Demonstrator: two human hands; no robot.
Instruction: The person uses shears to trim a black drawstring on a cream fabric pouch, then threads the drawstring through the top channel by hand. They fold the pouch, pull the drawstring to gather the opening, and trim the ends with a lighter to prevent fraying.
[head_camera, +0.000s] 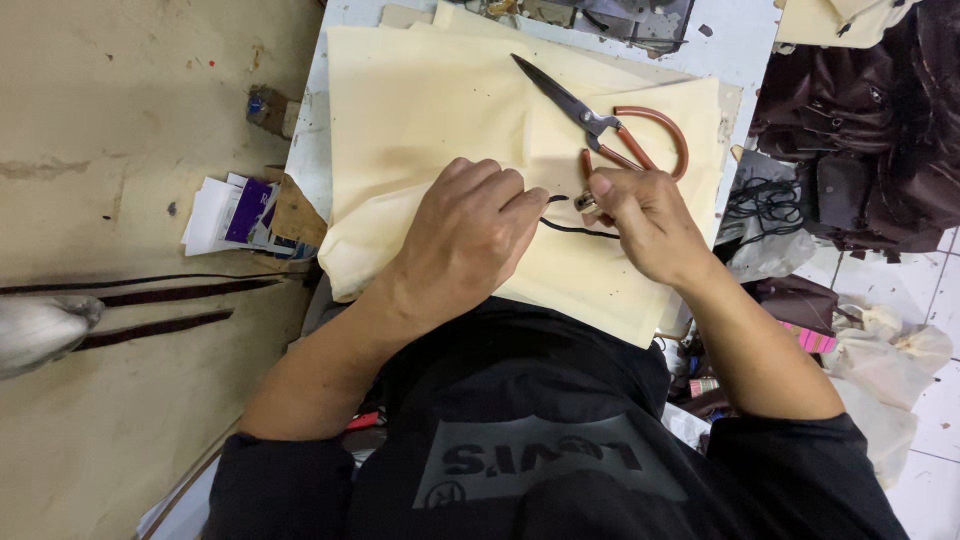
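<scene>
My left hand (470, 235) rests on a stack of cream fabric (420, 110), its fingertips pinching one end of a thin black cord (578, 231). My right hand (645, 215) pinches the cord's other end together with a small metal piece (586, 203). Large scissors (600, 122) with dark blades and brown handles lie on the fabric just beyond my right hand, blades pointing to the far left.
The fabric lies on a white table (735, 45). Dark brown bags (870, 130) are piled at the right, with black cords (765, 205) beside them. Papers (235, 215) stick out at the table's left edge. Dark strips (160, 295) lie on the floor at the left.
</scene>
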